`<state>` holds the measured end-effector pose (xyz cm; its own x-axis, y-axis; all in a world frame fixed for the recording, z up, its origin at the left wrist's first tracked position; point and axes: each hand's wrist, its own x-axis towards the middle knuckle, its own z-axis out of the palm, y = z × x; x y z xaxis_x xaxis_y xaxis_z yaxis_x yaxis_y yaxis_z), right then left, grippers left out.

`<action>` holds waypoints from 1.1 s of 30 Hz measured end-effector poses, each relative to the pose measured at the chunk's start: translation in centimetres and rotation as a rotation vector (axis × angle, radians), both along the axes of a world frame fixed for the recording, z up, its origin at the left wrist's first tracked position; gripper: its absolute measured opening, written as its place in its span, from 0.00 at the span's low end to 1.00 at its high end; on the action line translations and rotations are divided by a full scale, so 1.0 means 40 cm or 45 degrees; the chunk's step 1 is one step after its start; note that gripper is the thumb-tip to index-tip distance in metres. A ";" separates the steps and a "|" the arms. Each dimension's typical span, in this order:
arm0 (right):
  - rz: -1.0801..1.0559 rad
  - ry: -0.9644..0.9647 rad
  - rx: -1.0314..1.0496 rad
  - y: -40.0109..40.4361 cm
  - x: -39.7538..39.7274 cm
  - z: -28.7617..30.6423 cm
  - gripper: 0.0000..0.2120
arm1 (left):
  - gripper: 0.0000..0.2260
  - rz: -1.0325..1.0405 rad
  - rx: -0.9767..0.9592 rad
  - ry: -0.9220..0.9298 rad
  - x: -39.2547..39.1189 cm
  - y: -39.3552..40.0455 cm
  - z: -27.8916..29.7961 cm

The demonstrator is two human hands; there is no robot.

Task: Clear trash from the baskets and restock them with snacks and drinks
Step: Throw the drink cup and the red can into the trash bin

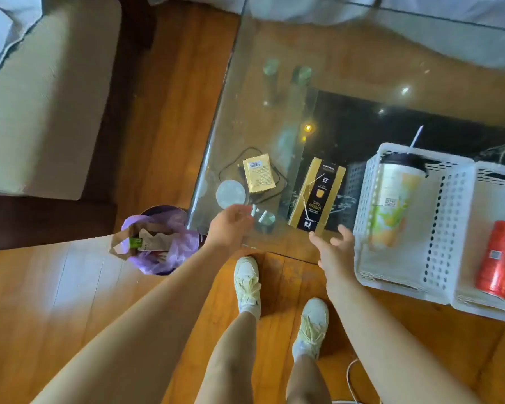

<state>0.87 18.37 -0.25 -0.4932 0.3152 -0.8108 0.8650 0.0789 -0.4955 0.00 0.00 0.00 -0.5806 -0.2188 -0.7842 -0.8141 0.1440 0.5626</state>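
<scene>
Two white perforated baskets stand on the glass table at the right. The nearer basket (pixel 446 228) holds a used drink cup (pixel 391 205) with a dark lid and a straw. A crushed red can (pixel 500 258) lies in the second basket (pixel 484 307). A gold and black espresso box (pixel 318 196) and a small gold sachet (pixel 258 176) lie on the glass. My left hand (pixel 231 225) hovers open over the table's near corner. Just below the espresso box, my right hand (pixel 336 246) reaches with fingers spread and holds nothing.
A bin (pixel 158 240) with a purple liner and paper trash stands on the wooden floor left of the glass table (pixel 362 68). A round coaster (pixel 232 193) and a black cable (pixel 274 188) lie by the sachet. A beige sofa (pixel 41 97) sits far left. My feet stand below.
</scene>
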 end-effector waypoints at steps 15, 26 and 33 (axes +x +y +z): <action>0.282 -0.050 0.424 -0.054 -0.089 -0.121 0.40 | 0.29 -1.319 -1.084 0.368 -0.263 -0.025 -0.178; 0.211 -0.022 0.358 -0.065 -0.082 -0.127 0.39 | 0.18 -1.349 -1.021 0.347 -0.254 -0.040 -0.182; 0.312 0.022 0.221 -0.094 -0.046 -0.092 0.30 | 0.10 -1.068 -0.831 0.368 -0.173 -0.077 -0.156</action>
